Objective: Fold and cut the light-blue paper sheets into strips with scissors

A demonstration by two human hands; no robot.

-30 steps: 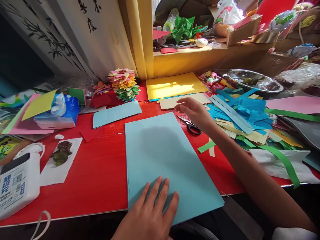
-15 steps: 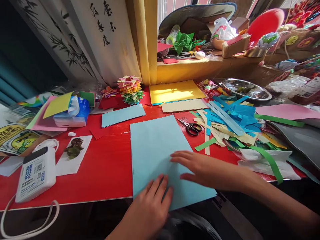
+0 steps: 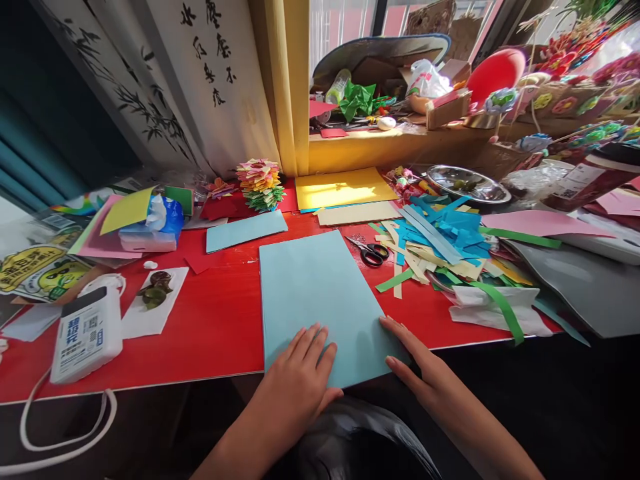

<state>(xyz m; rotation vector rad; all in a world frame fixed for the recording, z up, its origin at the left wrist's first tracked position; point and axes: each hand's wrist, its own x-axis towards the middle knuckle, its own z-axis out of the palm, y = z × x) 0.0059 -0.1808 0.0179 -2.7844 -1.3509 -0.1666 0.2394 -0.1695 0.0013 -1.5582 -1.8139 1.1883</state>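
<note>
Light blue paper lies before me on the red table, its near corner reaching past the front edge. My left hand rests flat on the lower part of the paper, fingers stretched out. At the paper's right edge is my right hand, thumb and fingers apart, the fingertips touching or just over that edge. Black-handled scissors lie beside the paper's upper right. A narrower light blue piece of paper sits farther back on the left.
Cut paper strips are heaped at the right, near a metal bowl. Yellow paper and a folded-paper stack stand at the back. A white power bank with a cable and a tissue pack are at the left.
My right hand has moved from above the middle of the paper to its right edge, lower down. My left hand stays on the paper. The view has shifted slightly to the right.
</note>
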